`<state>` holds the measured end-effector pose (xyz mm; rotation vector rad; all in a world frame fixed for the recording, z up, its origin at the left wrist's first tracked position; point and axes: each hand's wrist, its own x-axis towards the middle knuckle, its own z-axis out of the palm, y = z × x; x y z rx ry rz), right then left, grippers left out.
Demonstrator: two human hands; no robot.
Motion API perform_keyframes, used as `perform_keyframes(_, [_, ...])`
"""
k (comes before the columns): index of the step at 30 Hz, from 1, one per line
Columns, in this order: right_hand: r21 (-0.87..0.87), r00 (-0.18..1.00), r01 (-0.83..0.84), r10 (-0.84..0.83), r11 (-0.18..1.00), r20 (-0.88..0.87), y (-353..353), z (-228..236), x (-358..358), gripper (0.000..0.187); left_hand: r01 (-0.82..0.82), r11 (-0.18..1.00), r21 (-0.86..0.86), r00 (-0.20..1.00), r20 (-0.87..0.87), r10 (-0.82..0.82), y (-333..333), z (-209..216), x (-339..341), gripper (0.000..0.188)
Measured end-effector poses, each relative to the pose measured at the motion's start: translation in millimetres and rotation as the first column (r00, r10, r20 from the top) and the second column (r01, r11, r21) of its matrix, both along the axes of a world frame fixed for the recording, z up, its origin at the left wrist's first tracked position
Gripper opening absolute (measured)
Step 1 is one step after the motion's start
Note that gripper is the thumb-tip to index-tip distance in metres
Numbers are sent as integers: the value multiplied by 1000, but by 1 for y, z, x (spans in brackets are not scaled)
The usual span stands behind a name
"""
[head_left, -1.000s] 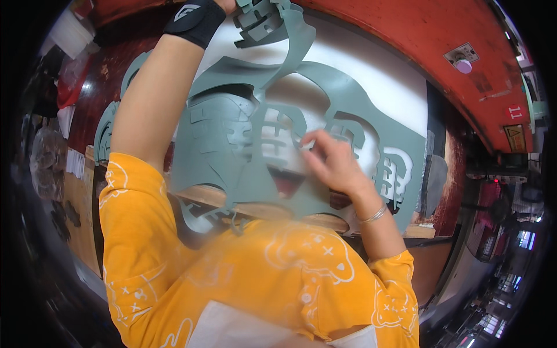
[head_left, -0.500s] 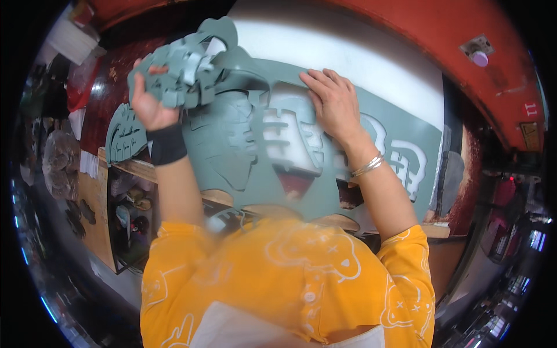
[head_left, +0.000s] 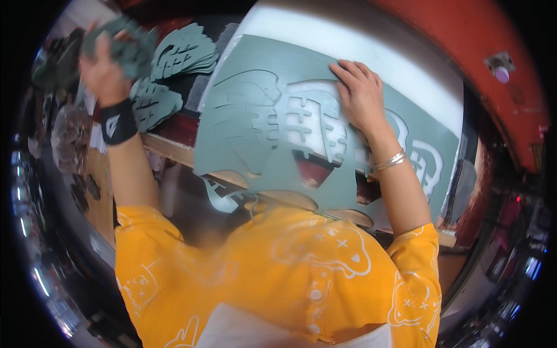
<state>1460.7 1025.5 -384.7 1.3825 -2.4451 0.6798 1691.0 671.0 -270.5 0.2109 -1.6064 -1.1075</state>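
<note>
At the far left, my left hand (head_left: pixel 105 72), with a black band at the wrist, is raised and blurred. It grips a bunch of green sheet scraps (head_left: pixel 130 49), curled and slotted, which partly hides the fingers. My right hand (head_left: pixel 361 95) lies with fingers stretched on the upper part of a green sheet (head_left: pixel 325 58), pressing nothing else. The sheet has several slotted cut-out openings, and a shape outlined by cuts (head_left: pixel 241 116) still sits in its left part. Through the openings a white surface and dark red areas show.
Stacked green slotted pieces (head_left: pixel 184 52) lie beyond the sheet's left edge, with another green piece (head_left: pixel 154 104) nearer me. A white board (head_left: pixel 313 26) extends behind the sheet. A red machine body (head_left: pixel 464 35) with a pale purple knob (head_left: pixel 501 73) stands at the right.
My left hand has carried the green scraps leftward, away from over the sheet, uncovering its left part and the stacked pieces. My right hand stays on the sheet; the view has shifted.
</note>
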Motion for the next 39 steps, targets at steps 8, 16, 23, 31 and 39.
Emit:
perform_keyframes(8, [23,998,-46,45,999,51,4,4,-3,36,756,553,-350,583,744,-327,134,-62,-14,47])
perform_keyframes(16, [33,997,-60,59,998,49,5,4,-2,36,820,291,-494,531,845,-61,154,-85,6,36])
perform_keyframes(23, [15,997,-55,54,998,50,5,5,-1,34,861,183,-475,500,856,-132,146,-73,-2,41])
perform_keyframes(31, [28,996,-38,36,999,77,4,6,-1,35,758,650,57,349,806,-477,141,-66,-18,24])
perform_keyframes(39, [-332,884,-337,417,881,210,-53,81,56,25,473,225,852,699,-208,-684,100,-45,-37,37])
